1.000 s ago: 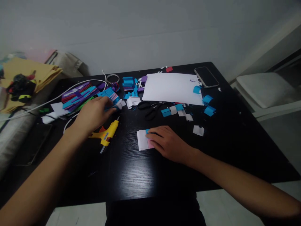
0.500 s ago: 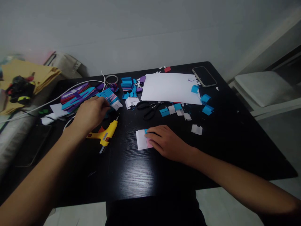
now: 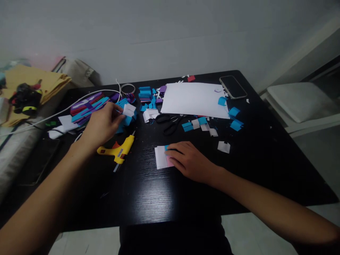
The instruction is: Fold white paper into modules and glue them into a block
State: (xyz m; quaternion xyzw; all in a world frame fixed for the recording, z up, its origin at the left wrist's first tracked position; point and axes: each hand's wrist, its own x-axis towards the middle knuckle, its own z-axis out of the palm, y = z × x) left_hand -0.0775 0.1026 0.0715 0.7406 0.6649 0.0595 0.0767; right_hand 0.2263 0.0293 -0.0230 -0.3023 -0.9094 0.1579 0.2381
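Observation:
My left hand (image 3: 102,122) is at the back left of the table, its thumb and fingers pinching a small white folded paper piece (image 3: 129,110) above a pile of blue paper pieces (image 3: 124,124). My right hand (image 3: 187,159) rests on the table near the middle, fingers bent and pressing on a flat white paper (image 3: 160,157) with a pink and blue part (image 3: 169,161) under the fingertips. Between the hands lies a yellow glue gun (image 3: 120,150). Black-handled scissors (image 3: 170,124) lie behind my right hand.
White sheets (image 3: 195,100) lie at the back, beside a phone (image 3: 233,87). Small blue and white pieces (image 3: 224,146) are scattered at right. Coloured paper strips (image 3: 89,108), a white cable (image 3: 53,115) and yellow envelopes (image 3: 39,83) are on the left.
My left hand has risen slightly and now has the white piece at its fingertips. My right hand stays on the paper. The whole view has shifted slightly.

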